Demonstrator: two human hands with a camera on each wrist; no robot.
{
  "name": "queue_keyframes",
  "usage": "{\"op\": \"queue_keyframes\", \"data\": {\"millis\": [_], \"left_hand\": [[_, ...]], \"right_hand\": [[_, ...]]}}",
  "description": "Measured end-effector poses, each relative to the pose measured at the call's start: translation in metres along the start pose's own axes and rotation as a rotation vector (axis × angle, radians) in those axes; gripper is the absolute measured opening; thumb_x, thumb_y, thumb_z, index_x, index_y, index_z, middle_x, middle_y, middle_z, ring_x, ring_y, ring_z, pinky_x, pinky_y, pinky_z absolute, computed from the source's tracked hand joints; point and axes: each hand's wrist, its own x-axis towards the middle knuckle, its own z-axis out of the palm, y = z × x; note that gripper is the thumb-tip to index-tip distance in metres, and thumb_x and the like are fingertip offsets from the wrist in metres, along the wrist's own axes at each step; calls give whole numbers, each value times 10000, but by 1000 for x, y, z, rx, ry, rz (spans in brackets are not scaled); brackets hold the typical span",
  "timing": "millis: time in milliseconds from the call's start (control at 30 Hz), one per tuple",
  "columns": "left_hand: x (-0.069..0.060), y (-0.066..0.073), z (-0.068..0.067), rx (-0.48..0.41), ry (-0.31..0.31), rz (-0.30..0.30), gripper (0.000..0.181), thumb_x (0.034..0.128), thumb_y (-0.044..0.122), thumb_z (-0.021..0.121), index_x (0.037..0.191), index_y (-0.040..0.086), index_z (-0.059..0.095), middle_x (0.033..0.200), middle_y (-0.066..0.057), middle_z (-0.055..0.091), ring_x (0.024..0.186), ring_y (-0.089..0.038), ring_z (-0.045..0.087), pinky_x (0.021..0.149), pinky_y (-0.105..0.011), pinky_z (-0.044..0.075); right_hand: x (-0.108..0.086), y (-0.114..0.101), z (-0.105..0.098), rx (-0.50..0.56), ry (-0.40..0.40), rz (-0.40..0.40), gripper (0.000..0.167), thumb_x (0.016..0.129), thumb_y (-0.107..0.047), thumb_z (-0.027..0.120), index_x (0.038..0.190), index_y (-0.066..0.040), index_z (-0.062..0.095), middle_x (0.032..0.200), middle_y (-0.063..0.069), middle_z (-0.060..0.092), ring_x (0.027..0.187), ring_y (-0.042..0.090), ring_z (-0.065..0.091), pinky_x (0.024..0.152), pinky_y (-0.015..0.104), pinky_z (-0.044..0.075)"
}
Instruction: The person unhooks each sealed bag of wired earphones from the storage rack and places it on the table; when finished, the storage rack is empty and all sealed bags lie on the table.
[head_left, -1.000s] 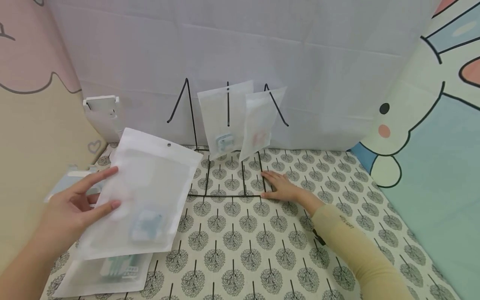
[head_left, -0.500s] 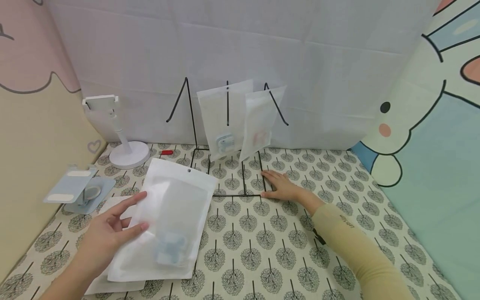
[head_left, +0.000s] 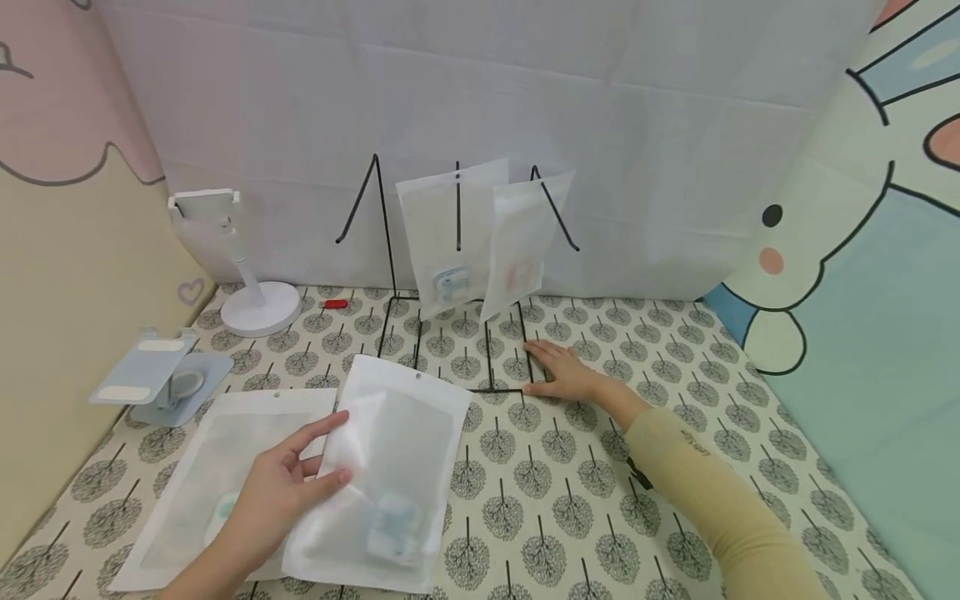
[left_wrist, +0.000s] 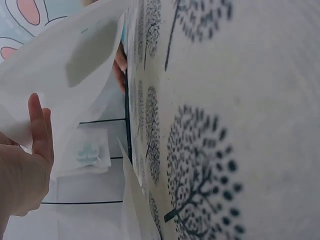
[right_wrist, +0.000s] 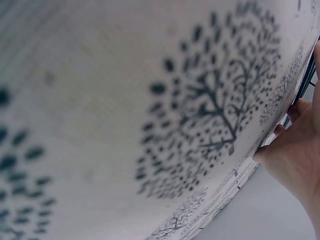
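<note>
Held pouch (head_left: 408, 437), white and translucent, is shown at the lower centre of the head view, its blue-and-white content gathered near the bottom. From left to right: a blue folding stand (head_left: 153, 362) and a white stand (head_left: 262, 308) are placed along the left side; below them, a flat pouch (head_left: 255, 417) is laid on the tree-print cloth (head_left: 592, 517). By the left hand (head_left: 277, 496) the held pouch is gripped at its left edge, the thumb laid over its front. Light weight and a soft, limp, somewhat slippery film are to be expected, with sagging towards the loaded bottom; the side edge or the punched top strip is judged the surest hold, and creasing the likelier damage. A red stick (head_left: 335, 304) is seen farther back. At the centre, a middle pouch (head_left: 435, 229) and a right pouch (head_left: 517, 229) are hung on the wire rack (head_left: 385, 223). The rack's right base is touched by the right hand (head_left: 566, 375), its fingers extended and nothing grasped.
</note>
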Motion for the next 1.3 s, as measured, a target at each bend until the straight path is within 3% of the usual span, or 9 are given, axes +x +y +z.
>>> {"op": "queue_keyframes", "data": {"millis": [167, 300, 400, 500, 600, 733, 1000, 1133, 1300], "left_hand": [[5, -6, 4, 149, 42, 31, 674, 752, 91, 783, 1354, 219, 507, 951, -158, 697, 679, -102, 639, 510, -287, 539], [6, -5, 5, 308, 42, 40, 702, 727, 57, 790, 1354, 203, 508, 1287, -158, 555, 907, -211, 669, 601, -263, 568], [6, -5, 3, 472, 35, 100, 726, 705, 57, 805, 1357, 171, 509, 1392, -124, 462, 1005, -267, 632, 689, -245, 564], [7, -5, -2, 605, 29, 182, 702, 685, 39, 814, 1326, 130, 542, 1273, -92, 552, 898, -174, 620, 677, -222, 547], [11, -5, -9, 671, -7, 225, 660, 672, 13, 811, 1284, 89, 576, 1045, -33, 601, 730, -74, 545, 598, -199, 498], [19, -9, -18, 764, -86, 217, 658, 651, 77, 833, 1265, 79, 594, 889, 35, 551, 683, -78, 472, 584, -208, 437], [34, -16, -31, 910, -228, 159, 797, 586, 269, 868, 1315, 155, 565, 931, 31, 545, 822, -142, 447, 713, -329, 372], [39, -23, -29, 1012, -243, 175, 868, 536, 394, 869, 1309, 139, 568, 933, 42, 594, 852, -154, 486, 734, -398, 350], [35, -23, -21, 1071, -216, 171, 899, 491, 445, 874, 1264, 79, 599, 720, 78, 544, 739, -147, 464, 731, -415, 325]], "right_hand": [[-2, -2, -1, -1, -4, 15, 850, 898, -490, 571, 1511, -63, 166, 1562, 173, 150, 1427, 394, 121, 1109, 648, 29], [-2, -3, -1, -2, -16, 23, 857, 896, -501, 568, 1514, -71, 159, 1566, 166, 141, 1431, 386, 112, 1112, 642, 27], [-1, -2, -1, -5, -17, 22, 861, 893, -513, 566, 1516, -79, 159, 1567, 160, 142, 1433, 380, 112, 1114, 639, 31], [0, -1, 0, -7, -16, 19, 864, 890, -518, 567, 1517, -87, 158, 1569, 153, 141, 1435, 374, 112, 1117, 634, 34], [0, -2, 0, -10, -10, 17, 862, 889, -512, 573, 1514, -81, 166, 1565, 160, 151, 1432, 377, 120, 1114, 639, 40], [-2, -2, -1, -6, -4, 18, 851, 892, -490, 582, 1508, -62, 180, 1558, 179, 163, 1426, 392, 128, 1108, 650, 41], [-2, -2, -2, -7, -9, 18, 847, 898, -488, 571, 1509, -58, 172, 1560, 174, 156, 1426, 393, 125, 1111, 645, 41], [-2, -3, -3, 0, -11, 21, 851, 894, -488, 578, 1511, -69, 170, 1564, 163, 153, 1430, 384, 122, 1115, 638, 40], [-1, -5, -2, 0, -10, 16, 854, 892, -486, 583, 1509, -61, 174, 1559, 175, 162, 1426, 390, 134, 1109, 648, 49]]}}
